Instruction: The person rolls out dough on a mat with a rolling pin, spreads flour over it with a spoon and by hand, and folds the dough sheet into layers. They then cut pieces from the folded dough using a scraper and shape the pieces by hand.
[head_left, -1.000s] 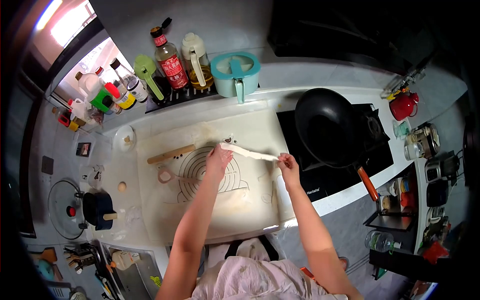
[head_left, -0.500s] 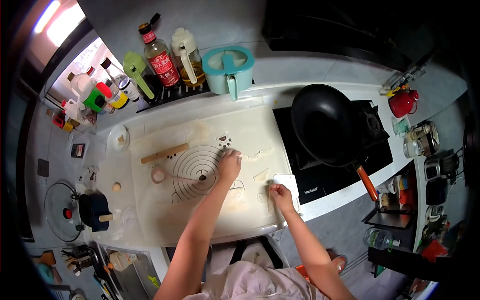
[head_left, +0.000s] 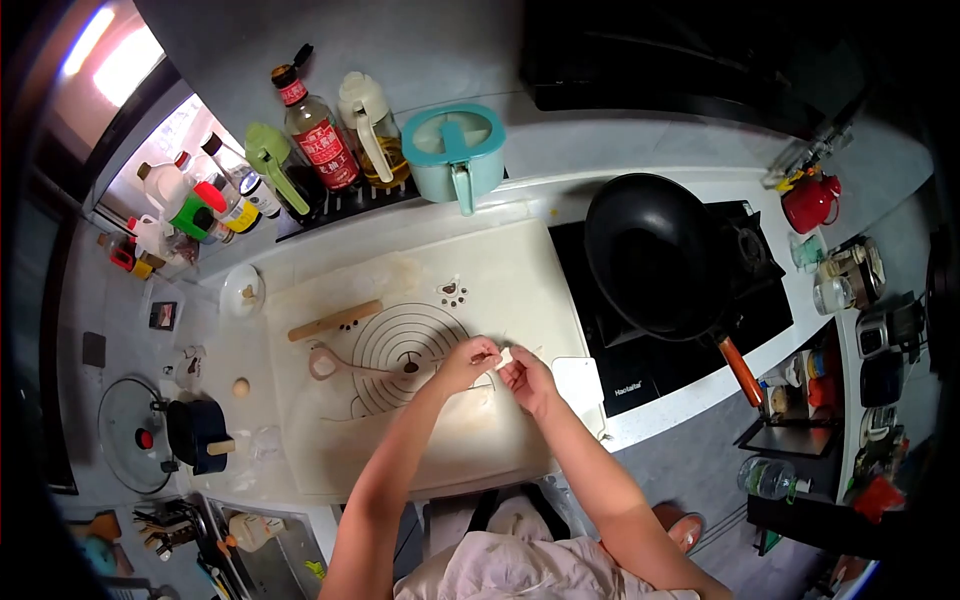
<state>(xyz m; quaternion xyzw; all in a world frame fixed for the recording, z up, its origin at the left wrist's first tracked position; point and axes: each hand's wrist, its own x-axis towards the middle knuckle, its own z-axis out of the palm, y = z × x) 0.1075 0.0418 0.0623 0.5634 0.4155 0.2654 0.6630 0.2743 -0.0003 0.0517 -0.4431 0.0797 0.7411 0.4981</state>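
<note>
Over the right part of the pale mat (head_left: 350,455), my left hand (head_left: 470,362) and my right hand (head_left: 527,380) are close together. A small whitish piece of dough (head_left: 505,357) is pinched between the fingertips of both. Printed rings (head_left: 395,345) lie on the mat just left of my left hand. A wooden rolling pin (head_left: 335,320) rests at the upper left of the rings, and a pinkish ring-shaped item (head_left: 323,363) lies below it. A white board (head_left: 578,385) is right of my right hand.
A black wok (head_left: 650,255) stands on the stove (head_left: 640,385) at the right. Bottles (head_left: 322,145) and a teal container (head_left: 453,160) line the back. At the left are a blue pot (head_left: 197,435), an egg (head_left: 241,387) and a white dish (head_left: 242,291).
The long dough strip stretched between my hands came down at the mat's right side. My hands have since come together, and a small piece now shows between them. The view shifted slightly.
</note>
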